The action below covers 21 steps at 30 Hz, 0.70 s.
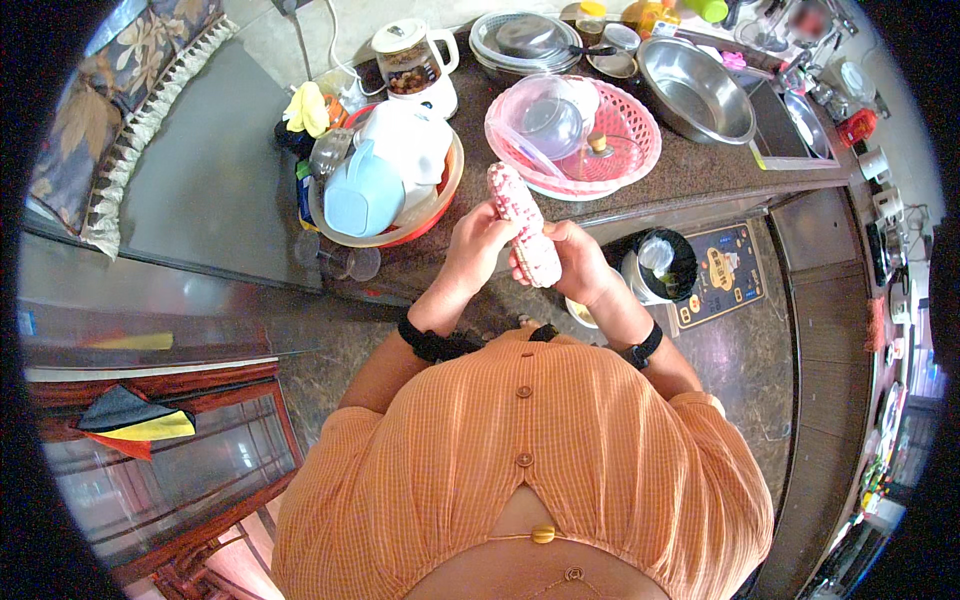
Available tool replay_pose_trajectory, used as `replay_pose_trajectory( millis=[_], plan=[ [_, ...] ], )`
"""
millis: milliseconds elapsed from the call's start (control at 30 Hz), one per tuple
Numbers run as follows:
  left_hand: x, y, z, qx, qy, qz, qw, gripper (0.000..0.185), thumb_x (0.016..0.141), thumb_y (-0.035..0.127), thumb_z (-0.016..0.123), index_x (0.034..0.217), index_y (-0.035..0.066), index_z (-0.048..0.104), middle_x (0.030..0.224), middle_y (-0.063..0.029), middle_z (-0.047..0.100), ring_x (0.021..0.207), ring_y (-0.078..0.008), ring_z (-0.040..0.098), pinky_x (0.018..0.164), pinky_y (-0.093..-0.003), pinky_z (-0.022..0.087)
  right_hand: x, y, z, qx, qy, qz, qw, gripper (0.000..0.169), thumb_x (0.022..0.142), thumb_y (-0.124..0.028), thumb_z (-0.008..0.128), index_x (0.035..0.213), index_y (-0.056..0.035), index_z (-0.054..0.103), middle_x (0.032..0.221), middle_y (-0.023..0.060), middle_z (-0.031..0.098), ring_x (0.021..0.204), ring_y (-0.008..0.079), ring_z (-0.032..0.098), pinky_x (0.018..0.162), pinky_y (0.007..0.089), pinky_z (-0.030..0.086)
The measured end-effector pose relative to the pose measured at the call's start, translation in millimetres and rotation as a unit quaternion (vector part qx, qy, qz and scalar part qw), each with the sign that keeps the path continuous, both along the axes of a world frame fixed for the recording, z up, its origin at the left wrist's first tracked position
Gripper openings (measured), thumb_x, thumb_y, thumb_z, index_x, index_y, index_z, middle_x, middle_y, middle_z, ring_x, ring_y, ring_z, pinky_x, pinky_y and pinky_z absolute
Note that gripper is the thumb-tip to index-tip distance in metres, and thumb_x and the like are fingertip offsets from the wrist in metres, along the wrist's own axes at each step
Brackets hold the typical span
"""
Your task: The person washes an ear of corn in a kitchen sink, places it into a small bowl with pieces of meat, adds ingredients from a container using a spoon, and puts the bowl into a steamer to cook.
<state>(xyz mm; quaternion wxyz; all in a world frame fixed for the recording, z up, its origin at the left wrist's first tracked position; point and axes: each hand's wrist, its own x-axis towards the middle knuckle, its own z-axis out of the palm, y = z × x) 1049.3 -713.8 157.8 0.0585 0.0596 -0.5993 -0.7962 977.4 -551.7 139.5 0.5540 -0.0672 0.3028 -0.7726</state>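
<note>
An ear of corn (525, 225) with white and dark-pink kernels is held between both my hands, tilted with its upper end toward the counter. My left hand (482, 240) grips it at the middle, thumb lying on the kernels. On its other side, my right hand (577, 259) holds the lower half, with fingers partly hidden behind the ear. Just beyond the ear stands a pink plastic basket (646, 154) containing a clear plastic container (551, 124) and a glass lid (598, 144). Below my right hand, a bowl (581, 313) is mostly covered by my forearm.
Left on the counter, a basin (450, 199) holds a light-blue pitcher (365, 195). Behind it is a glass kettle (409, 64). A steel basin (697, 90) stands by the sink (784, 124). A lined trash bin (645, 281) and a mat (724, 277) are on the floor.
</note>
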Motion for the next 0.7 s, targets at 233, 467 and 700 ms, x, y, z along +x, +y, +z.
replay_pose_trajectory(
  millis=[233,467,700],
  plan=[
    [-8.7,-2.2,3.7,0.004,-0.002,-0.037,0.999,0.024,0.093,0.018,0.060,0.109,0.000,0.058,0.101,-0.0038,0.062,0.092,-0.0091,0.058,0.081,-0.0252,0.047,-9.9,12.9,20.9,0.040,0.141,0.019,0.989,0.040,0.083,-0.024,0.072,0.111,-0.0034,0.054,0.090,0.0044,0.061,0.077,0.0122,0.060,0.065,0.0263,0.052],
    [25.3,-52.8,-50.5,-0.167,-0.146,-0.117,0.968,0.036,0.091,0.023,0.065,0.118,0.001,0.060,0.106,-0.0035,0.065,0.099,-0.0090,0.058,0.089,-0.0273,0.047,-57.5,112.9,-6.8,0.271,0.482,0.161,0.818,0.052,0.075,-0.024,0.077,0.117,-0.0002,0.058,0.104,0.0068,0.066,0.096,0.0152,0.059,0.086,0.0329,0.047],
    [78.2,-84.5,-83.9,-0.300,-0.265,-0.079,0.913,0.048,0.086,0.033,0.068,0.118,-0.002,0.059,0.111,-0.0153,0.066,0.102,-0.0215,0.063,0.089,-0.0336,0.049,-68.0,175.6,-46.8,0.471,0.618,0.216,0.591,0.044,0.070,-0.037,0.072,0.099,-0.0054,0.068,0.092,0.0171,0.069,0.076,0.0337,0.067,0.066,0.0422,0.053]
  ],
)
